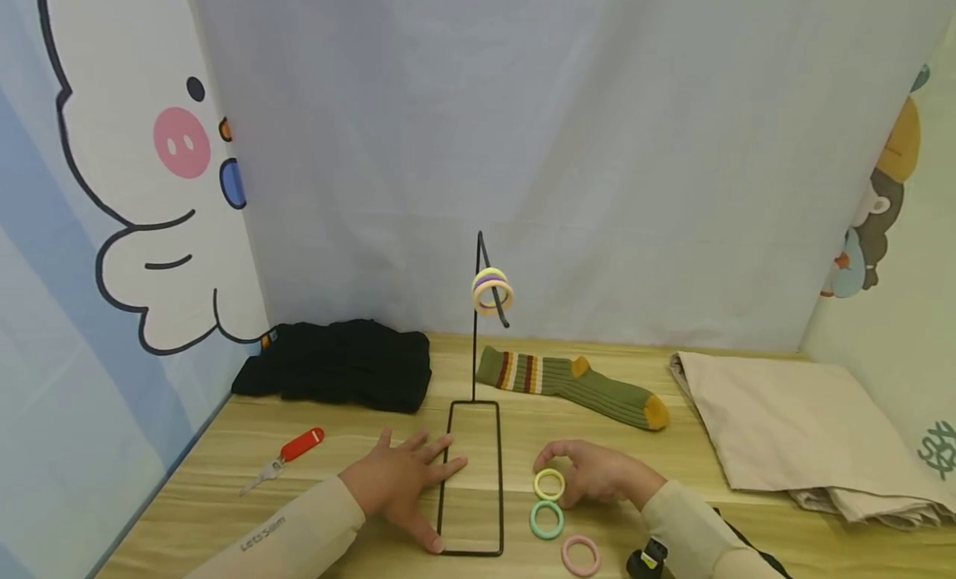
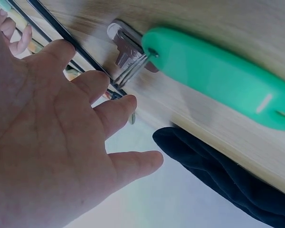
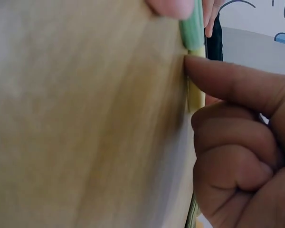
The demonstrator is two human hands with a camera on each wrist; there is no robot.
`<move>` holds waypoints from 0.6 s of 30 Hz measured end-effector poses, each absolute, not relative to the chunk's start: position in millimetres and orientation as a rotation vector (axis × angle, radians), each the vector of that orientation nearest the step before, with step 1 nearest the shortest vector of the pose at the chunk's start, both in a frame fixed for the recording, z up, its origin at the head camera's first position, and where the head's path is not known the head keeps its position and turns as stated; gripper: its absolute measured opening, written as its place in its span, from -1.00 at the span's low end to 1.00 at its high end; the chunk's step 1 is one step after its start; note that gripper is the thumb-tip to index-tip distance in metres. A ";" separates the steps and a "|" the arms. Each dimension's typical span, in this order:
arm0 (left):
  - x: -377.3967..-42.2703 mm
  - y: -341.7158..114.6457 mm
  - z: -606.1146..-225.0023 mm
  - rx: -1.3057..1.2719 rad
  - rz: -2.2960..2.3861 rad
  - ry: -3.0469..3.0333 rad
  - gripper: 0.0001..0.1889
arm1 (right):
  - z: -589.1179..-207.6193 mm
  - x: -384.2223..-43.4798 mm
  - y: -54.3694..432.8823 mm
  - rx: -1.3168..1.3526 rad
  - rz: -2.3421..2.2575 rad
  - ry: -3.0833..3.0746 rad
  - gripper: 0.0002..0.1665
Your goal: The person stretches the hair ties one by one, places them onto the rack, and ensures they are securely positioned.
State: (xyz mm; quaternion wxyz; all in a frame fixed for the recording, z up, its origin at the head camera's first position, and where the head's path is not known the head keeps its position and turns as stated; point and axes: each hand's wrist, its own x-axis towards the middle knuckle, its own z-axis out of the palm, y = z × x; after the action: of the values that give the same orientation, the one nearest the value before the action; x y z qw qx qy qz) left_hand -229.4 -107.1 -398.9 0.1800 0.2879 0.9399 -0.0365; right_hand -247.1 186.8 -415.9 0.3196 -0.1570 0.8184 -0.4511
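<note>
My left hand is spread flat, with thumb and fingertips on the left side of the black wire base of a stand. Its upright post ends in a sloping arm, where a few pastel rings hang. My right hand is down at the table, thumb and index finger curled about the edges of a yellow ring. In the right wrist view that ring appears edge-on beside the fingers. A green ring lies just in front of it, and a pink ring lies nearer me.
Left of the stand lies a key with a red tag, which looks green in the left wrist view. Folded black cloth is at the back left. A striped green sock lies behind my right hand; beige cloth is farther right.
</note>
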 end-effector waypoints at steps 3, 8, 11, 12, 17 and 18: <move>-229.6 -107.2 -398.8 0.807 -0.105 2.659 0.08 | -415.3 -246.1 186.6 -0.423 -1.181 2.182 -0.46; -229.8 -107.1 -399.5 0.806 -0.110 2.661 0.09 | -417.9 -245.8 187.6 -0.475 -1.205 2.201 -0.52; -229.7 -106.8 -400.0 0.813 -0.115 2.659 0.08 | -418.2 -245.6 188.3 -0.494 -1.198 2.224 -0.54; -229.6 -106.7 -400.1 0.814 -0.115 2.659 0.08 | -417.6 -245.5 188.4 -0.488 -1.185 2.238 -0.55; -229.3 -106.7 -400.3 0.812 -0.111 2.661 0.09 | -407.8 -243.7 188.4 -0.450 -1.114 2.306 -0.57; -229.3 -106.7 -400.2 0.810 -0.111 2.661 0.09 | -404.8 -243.3 188.2 -0.449 -1.116 2.301 -0.58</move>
State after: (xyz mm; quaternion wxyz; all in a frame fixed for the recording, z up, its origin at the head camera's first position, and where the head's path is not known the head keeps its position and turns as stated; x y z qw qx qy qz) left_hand -229.3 -106.7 -400.2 0.1779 0.2864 0.9406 -0.0391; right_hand -243.3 188.2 -404.8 0.2693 -0.1664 0.8535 -0.4140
